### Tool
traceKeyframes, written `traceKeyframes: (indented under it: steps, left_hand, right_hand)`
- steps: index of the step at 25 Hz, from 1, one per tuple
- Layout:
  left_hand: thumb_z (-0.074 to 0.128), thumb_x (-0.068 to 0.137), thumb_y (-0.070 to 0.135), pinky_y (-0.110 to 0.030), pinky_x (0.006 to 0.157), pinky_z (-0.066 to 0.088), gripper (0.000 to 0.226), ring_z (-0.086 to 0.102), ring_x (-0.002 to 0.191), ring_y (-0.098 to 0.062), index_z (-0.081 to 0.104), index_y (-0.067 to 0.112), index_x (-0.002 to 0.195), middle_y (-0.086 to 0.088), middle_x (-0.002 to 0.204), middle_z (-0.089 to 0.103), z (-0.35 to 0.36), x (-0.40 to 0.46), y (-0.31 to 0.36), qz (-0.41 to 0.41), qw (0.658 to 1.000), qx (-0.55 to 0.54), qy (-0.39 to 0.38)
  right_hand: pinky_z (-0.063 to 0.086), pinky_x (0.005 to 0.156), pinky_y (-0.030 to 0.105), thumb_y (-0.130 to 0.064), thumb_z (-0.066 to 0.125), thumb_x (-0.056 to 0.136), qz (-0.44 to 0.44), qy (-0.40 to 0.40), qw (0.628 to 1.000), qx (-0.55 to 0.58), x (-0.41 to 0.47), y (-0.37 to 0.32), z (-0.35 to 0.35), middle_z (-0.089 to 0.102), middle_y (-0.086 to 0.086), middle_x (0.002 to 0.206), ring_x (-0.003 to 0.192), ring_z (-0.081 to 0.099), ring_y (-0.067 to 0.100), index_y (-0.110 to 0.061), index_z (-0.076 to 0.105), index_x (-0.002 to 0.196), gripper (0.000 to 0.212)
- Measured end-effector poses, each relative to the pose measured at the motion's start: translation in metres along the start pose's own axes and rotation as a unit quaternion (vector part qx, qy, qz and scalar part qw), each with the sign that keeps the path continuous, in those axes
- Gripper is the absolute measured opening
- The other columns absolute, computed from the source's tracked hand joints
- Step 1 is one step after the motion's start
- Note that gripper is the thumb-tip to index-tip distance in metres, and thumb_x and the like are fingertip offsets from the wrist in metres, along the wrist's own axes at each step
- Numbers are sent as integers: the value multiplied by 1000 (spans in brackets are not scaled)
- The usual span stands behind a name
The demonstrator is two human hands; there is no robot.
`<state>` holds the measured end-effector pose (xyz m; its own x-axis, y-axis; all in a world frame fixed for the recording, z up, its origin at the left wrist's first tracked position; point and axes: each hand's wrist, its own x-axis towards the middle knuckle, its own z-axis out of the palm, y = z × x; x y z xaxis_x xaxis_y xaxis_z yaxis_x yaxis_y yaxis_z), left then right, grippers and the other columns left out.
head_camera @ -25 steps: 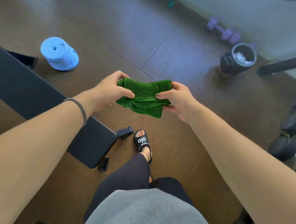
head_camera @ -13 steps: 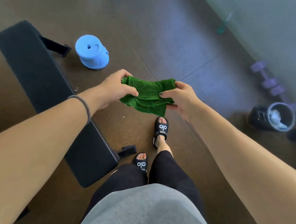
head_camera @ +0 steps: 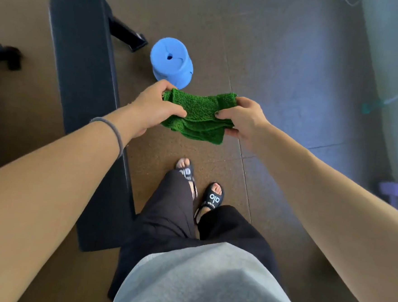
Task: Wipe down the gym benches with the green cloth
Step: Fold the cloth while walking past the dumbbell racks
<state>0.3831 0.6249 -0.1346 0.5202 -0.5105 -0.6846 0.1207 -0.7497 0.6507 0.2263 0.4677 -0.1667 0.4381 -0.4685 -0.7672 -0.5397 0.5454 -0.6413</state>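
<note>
Cloth (head_camera: 199,114) near bench (head_camera: 81,72), blue container (head_camera: 172,63)

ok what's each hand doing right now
left hand: closed on the green cloth
right hand: closed on the same cloth

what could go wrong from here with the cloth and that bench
The green cloth is bunched in folds between the left hand and right hand; wiping like that may cover little of the black bench. The blue tub sits on the floor beside the bench, so a step forward might kick it.
</note>
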Motion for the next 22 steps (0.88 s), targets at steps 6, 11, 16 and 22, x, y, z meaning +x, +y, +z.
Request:
traceKeyframes:
  steps: [6, 11, 16, 22]
  left_hand:
    - [82, 79, 18, -50, 94, 60, 41, 70, 104, -21, 61, 29, 114, 1, 112, 69, -53, 121, 19, -26, 998, -52, 41]
    - [80, 85, 15, -47, 90, 61, 46, 70, 104, -20, 58, 25, 124, 0, 116, 67, -95, 238, 29, -35, 995, -77, 59]
    - [75, 89, 8, -41, 81, 64, 46, 69, 104, -21, 56, 23, 128, -1, 118, 65, -109, 373, -1, -62, 987, -106, 108]
    - [75, 87, 11, -51, 92, 59, 42, 66, 105, -21, 60, 25, 124, 2, 111, 66, -89, 562, -93, -63, 975, -84, 194]
  right_hand:
    - [62, 74, 34, 4, 74, 82, 3, -22, 999, -46, 133, -76, 47, 76, 10, 112, 103, 74, 24, -13, 69, 118, 40]
    - [64, 84, 41, -2, 77, 81, -15, -19, 994, -110, 256, -127, 91, 76, 6, 108, 101, 74, 22, -16, 69, 118, 40]
    - [63, 80, 36, -9, 76, 83, -43, -58, 975, -209, 412, -139, 133, 75, 1, 106, 98, 74, 22, -21, 70, 121, 41]
    - [64, 82, 44, -19, 77, 75, -87, -85, 953, -276, 626, -83, 177, 74, 5, 109, 88, 76, 23, -21, 65, 131, 58]
